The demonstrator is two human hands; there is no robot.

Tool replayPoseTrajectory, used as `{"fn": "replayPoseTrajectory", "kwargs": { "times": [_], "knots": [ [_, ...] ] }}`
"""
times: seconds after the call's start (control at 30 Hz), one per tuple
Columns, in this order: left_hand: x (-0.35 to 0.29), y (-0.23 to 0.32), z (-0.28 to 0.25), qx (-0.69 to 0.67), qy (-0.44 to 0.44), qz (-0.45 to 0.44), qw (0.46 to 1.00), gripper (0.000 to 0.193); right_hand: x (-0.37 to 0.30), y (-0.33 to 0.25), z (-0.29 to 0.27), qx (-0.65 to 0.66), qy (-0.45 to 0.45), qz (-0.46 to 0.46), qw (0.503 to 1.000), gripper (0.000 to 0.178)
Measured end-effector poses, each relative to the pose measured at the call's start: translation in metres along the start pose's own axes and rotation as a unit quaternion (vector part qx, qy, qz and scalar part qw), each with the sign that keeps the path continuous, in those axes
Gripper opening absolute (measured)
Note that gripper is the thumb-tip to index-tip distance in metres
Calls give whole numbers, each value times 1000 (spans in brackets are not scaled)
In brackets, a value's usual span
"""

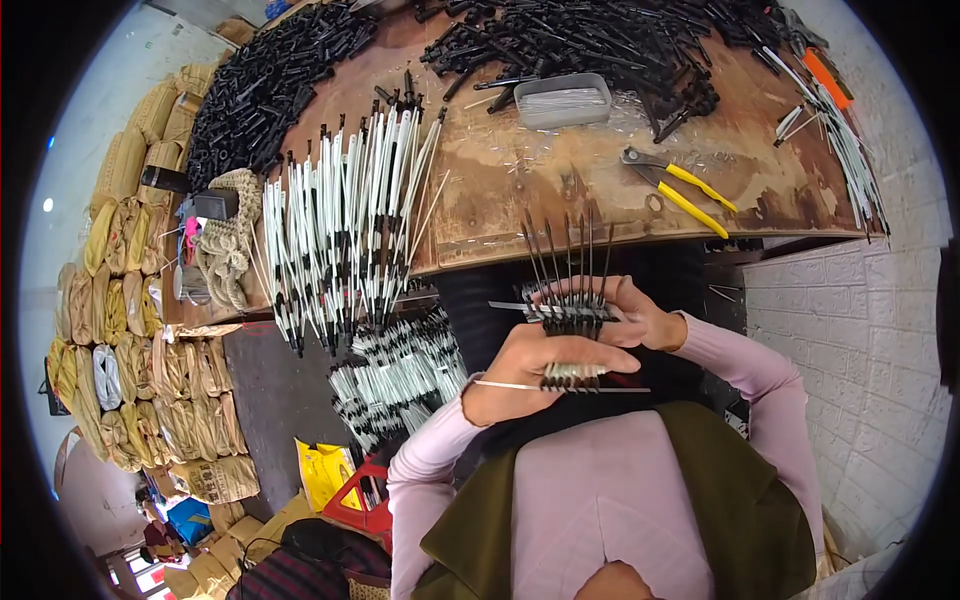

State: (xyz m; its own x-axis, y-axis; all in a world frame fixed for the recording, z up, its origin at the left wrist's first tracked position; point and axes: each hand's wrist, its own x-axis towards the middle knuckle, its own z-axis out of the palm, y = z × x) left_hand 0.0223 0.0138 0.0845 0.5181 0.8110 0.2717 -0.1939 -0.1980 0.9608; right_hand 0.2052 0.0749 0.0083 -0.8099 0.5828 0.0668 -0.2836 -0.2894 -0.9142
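In front of my chest, my left hand [540, 365] is closed around a bundle of thin rods [572, 318] with dark joints and pale strips. Several dark tips of the bundle point up toward the table edge. My right hand [640, 308] grips the same bundle from the far right side, its fingers partly hidden behind the rods. One pale rod [500, 384] sticks out sideways near my left wrist. Left of my hands, a large stack of similar white-and-black rods [345, 215] lies over the table's front edge.
Piles of black plastic-looking parts [590, 45] cover the back of the wooden table [480, 215]. A grey tray [563, 102] of thin pins and yellow-handled pliers [685, 190] lie on it. More bundles [400, 375] are below left, near a red stool [362, 505]. A white brick wall [830, 340] stands right.
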Motion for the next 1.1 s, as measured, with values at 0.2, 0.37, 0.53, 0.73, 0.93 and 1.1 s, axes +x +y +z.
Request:
{"fn": "replayPoseTrajectory", "kwargs": {
  "times": [0.2,0.37,0.53,0.73,0.93,1.1],
  "knots": [
    [14,-42,-17,-37,124,-148,980,17,5,20,-38,109,47,88,989,70],
    [37,-36,-25,-29,112,-127,985,21,-41,-23,-16,-178,235,13,956,31],
    [43,-41,-28,-107,161,-110,975,22,16,-76,-15,-450,203,-158,855,45],
    [39,-55,-38,-60,186,-71,978,29,60,-100,-12,-362,57,12,930,37],
    [3,-67,0,-197,471,5,860,59,74,-85,-10,-386,65,-79,917,24],
    [-6,-49,-8,377,388,-48,840,82,70,-74,-3,-360,67,-120,923,24]
  ]
}}
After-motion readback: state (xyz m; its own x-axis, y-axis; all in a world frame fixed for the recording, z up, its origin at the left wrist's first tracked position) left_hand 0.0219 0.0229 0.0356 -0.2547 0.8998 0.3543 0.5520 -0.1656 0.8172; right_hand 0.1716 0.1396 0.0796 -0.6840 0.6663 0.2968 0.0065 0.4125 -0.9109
